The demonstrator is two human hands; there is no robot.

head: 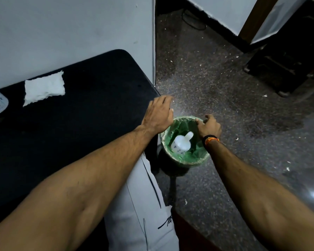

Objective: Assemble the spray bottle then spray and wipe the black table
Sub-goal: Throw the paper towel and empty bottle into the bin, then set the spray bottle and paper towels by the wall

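Reaching past the black table, our left hand hangs open; our right hand pinches the green-lined bin rim, a white bottle inside; a paper towel lies behind.

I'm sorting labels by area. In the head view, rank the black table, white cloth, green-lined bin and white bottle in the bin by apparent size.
1. black table
2. green-lined bin
3. white cloth, close to the bin; depth differs, so unsure
4. white bottle

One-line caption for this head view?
Both hands over a green-lined bin holding a white bottle, beside the black table.
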